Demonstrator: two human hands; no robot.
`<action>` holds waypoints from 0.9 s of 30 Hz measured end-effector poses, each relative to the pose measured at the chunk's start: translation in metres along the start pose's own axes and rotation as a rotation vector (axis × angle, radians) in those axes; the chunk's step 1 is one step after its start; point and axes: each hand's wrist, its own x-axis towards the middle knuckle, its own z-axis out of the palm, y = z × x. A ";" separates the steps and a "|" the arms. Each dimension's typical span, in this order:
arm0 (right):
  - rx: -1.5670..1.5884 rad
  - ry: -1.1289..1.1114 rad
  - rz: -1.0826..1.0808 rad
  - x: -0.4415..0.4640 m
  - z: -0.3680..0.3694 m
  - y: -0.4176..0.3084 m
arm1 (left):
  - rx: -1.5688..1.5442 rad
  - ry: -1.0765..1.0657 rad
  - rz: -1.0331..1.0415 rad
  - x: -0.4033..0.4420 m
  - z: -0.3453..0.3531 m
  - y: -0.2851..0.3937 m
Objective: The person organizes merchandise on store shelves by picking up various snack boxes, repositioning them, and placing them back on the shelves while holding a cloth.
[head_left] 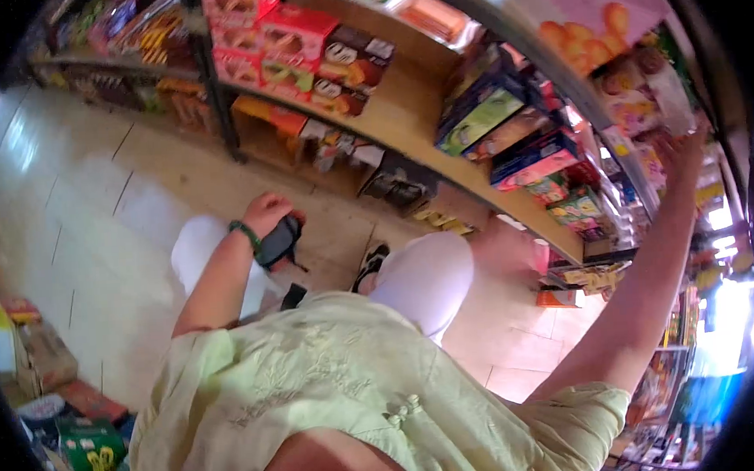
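Observation:
My left hand (269,214), with a green bracelet at the wrist, is closed around a small dark grey pouch (280,243) with a short strap, low in front of my knees. On the far right my right arm is stretched up to a shelf, where my right hand (678,150) lies with fingers extended against colourful snack packets (630,107). Whether those fingertips touch one packet or several is hard to make out. A pink packet with orange round shapes (592,24) stands above that hand.
A wooden shelf (420,88) carries red boxes (298,35), brown boxes (351,62) and dark blue boxes (481,115). A dark metal post (216,99) supports it. Cartons and a green package (92,446) sit on the tiled floor (86,217) at lower left.

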 end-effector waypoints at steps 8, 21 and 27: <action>0.092 0.141 -0.138 -0.020 -0.009 0.022 | -0.129 -0.125 -0.087 0.010 -0.001 -0.024; -0.229 -1.099 -0.135 -0.254 0.116 0.240 | -0.444 -0.246 -0.182 -0.007 0.005 0.069; 0.008 -1.137 -0.119 -0.280 0.156 0.253 | -0.423 -0.345 -0.101 0.006 0.023 0.131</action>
